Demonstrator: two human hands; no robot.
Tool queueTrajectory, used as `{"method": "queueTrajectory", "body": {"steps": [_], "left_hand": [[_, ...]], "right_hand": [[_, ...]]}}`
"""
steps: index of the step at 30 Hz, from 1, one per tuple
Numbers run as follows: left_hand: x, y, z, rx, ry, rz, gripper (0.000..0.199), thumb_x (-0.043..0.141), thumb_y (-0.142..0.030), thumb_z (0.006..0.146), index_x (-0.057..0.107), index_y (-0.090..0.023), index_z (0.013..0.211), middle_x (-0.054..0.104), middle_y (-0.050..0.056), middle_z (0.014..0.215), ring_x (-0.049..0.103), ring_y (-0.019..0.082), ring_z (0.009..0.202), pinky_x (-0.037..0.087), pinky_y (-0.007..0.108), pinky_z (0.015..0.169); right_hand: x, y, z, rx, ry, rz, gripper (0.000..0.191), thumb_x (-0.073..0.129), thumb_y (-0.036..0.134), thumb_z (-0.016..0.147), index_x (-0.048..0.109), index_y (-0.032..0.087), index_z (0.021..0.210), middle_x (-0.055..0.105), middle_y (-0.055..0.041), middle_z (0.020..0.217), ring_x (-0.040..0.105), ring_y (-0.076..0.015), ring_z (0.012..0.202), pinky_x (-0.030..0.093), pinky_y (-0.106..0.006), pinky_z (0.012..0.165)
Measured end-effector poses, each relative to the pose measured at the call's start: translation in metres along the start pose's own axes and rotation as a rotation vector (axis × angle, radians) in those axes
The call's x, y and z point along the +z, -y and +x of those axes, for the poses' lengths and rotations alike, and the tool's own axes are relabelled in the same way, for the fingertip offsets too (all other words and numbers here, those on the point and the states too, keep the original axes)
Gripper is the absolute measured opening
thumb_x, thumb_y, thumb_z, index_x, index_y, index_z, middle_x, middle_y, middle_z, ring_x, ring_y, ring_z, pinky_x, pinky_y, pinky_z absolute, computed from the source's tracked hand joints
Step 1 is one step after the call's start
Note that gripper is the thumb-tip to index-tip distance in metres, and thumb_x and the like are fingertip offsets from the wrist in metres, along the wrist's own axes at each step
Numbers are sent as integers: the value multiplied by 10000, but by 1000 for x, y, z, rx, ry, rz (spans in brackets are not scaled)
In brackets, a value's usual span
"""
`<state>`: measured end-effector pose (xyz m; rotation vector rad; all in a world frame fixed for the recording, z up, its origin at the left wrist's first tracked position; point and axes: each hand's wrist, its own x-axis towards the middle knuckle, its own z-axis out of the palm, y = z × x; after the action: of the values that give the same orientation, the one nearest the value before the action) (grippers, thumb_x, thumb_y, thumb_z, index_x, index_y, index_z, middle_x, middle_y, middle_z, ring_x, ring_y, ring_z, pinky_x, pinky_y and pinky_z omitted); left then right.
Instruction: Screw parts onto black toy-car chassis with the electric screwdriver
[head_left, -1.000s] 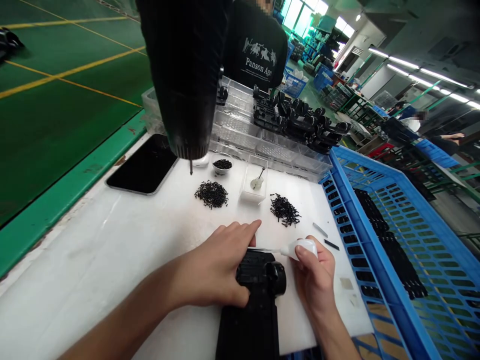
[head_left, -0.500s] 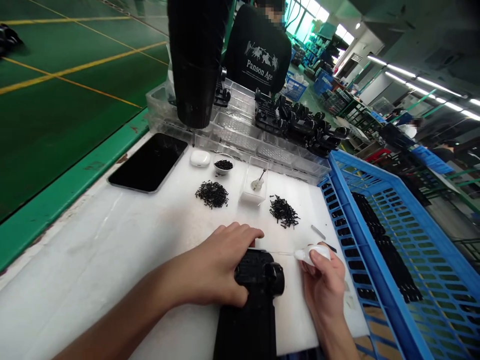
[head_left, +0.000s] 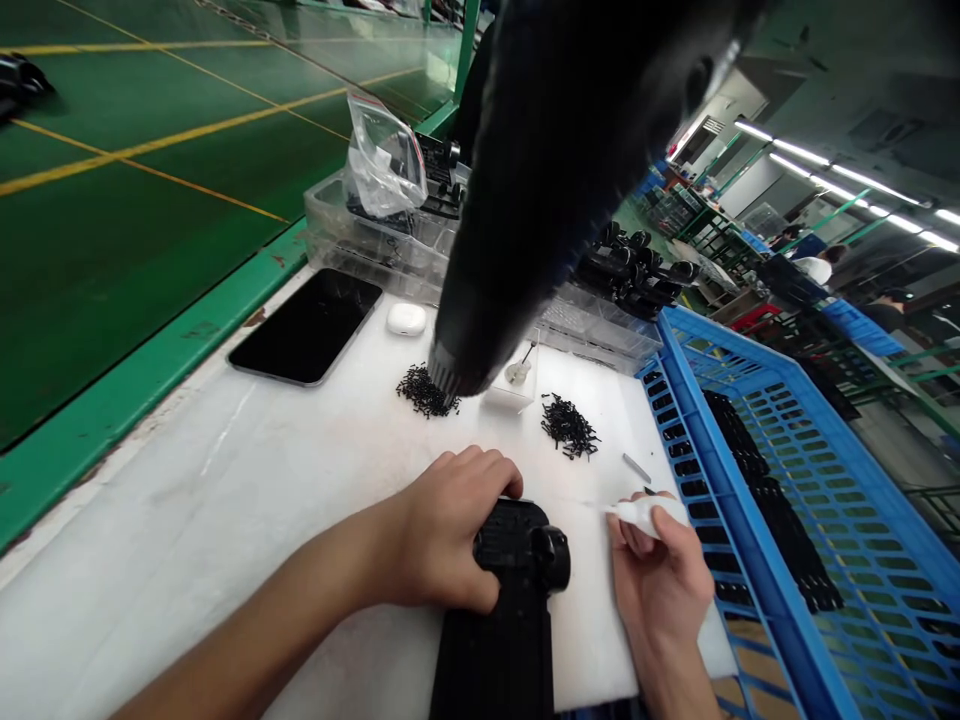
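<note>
My left hand [head_left: 454, 530] is wrapped round the upper end of a black toy-car chassis [head_left: 499, 640], which lies at the bottom middle with one wheel [head_left: 551, 558] showing on its right. My right hand [head_left: 667, 580], to the right of the chassis, grips a small white bottle [head_left: 646, 513] whose thin nozzle points left. Beyond my hands lie two piles of small black screws, one left [head_left: 424, 392] and one right [head_left: 568, 427]. Between them a clear box [head_left: 516, 395] holds a small pale piece with a dark stick.
A large black tool [head_left: 525, 200] hangs over the table, covering part of the clear trays [head_left: 607, 335]. A phone [head_left: 307, 325] and white case [head_left: 406, 319] lie at the left. On the right, a blue crate [head_left: 750, 560] holds black parts.
The hanging black tool has swung right and nearer, now covering the small screw dish and most of the person opposite. My right hand and the bottle have moved slightly right, away from the chassis.
</note>
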<state>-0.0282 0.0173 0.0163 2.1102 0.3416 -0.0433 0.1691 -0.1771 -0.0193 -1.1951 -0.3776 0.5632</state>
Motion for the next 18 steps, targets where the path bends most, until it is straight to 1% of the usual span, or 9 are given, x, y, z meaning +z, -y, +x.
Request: {"method": "queueTrajectory", "body": {"steps": [2, 5, 7, 10, 12, 15, 16, 18], "left_hand": [[1, 1, 0, 14, -6, 0, 535, 826, -298, 593, 542, -216, 1040, 567, 18, 1059, 503, 247, 960, 420, 406, 880], [0, 0, -1, 10, 6, -5, 535, 828, -301, 595, 543, -216, 1040, 568, 18, 1068, 504, 249, 968, 424, 402, 879], [-3, -2, -1, -2, 19, -5, 541, 835, -320, 601, 546, -218, 1047, 571, 19, 1077, 507, 253, 975, 428, 405, 891], [-5, -4, -1, -28, 36, -3, 557, 831, -331, 602, 554, -221, 1073, 573, 24, 1101, 511, 264, 1001, 437, 413, 912], [-4, -2, -1, -42, 37, -4, 578, 822, -331, 597, 558, -225, 1100, 568, 32, 1129, 508, 275, 1030, 448, 415, 912], [3, 3, -1, -29, 0, -5, 610, 821, -335, 574, 568, -237, 1120, 556, 37, 1163, 499, 286, 1061, 462, 414, 916], [5, 5, -1, -13, -15, 3, 607, 824, -334, 567, 576, -241, 1113, 552, 37, 1169, 499, 286, 1065, 462, 414, 927], [9, 7, -1, 29, -27, 31, 581, 829, -329, 562, 594, -242, 1086, 549, 37, 1175, 502, 287, 1074, 455, 416, 956]], "right_hand": [[-3, 9, 7, -48, -21, 22, 246, 682, 296, 881, 529, 196, 716, 415, 45, 605, 427, -106, 566, 460, -282, 623], [-9, 23, 29, -125, -60, -71, 162, 705, 331, 871, 618, 197, 843, 556, 19, 652, 519, -122, 607, 502, -301, 688], [-11, 30, 50, -147, -92, -180, 218, 772, 361, 842, 638, 199, 902, 639, -1, 733, 584, -135, 664, 514, -299, 706], [-11, 30, 85, -125, -105, -377, 360, 868, 426, 758, 644, 196, 921, 686, -12, 847, 654, -155, 781, 541, -299, 761], [-10, 25, 104, -96, -90, -481, 419, 901, 450, 708, 642, 193, 915, 670, 6, 805, 655, -154, 777, 541, -279, 736], [-10, 14, 120, -82, -76, -553, 463, 925, 440, 671, 625, 198, 928, 598, 55, 656, 587, -129, 649, 487, -231, 604], [-11, 11, 122, -84, -75, -571, 477, 926, 438, 668, 616, 200, 940, 596, 60, 646, 567, -123, 626, 468, -221, 576], [-14, 5, 122, -94, -68, -609, 504, 924, 442, 665, 600, 200, 966, 649, 39, 698, 569, -126, 634, 455, -217, 554]]}}
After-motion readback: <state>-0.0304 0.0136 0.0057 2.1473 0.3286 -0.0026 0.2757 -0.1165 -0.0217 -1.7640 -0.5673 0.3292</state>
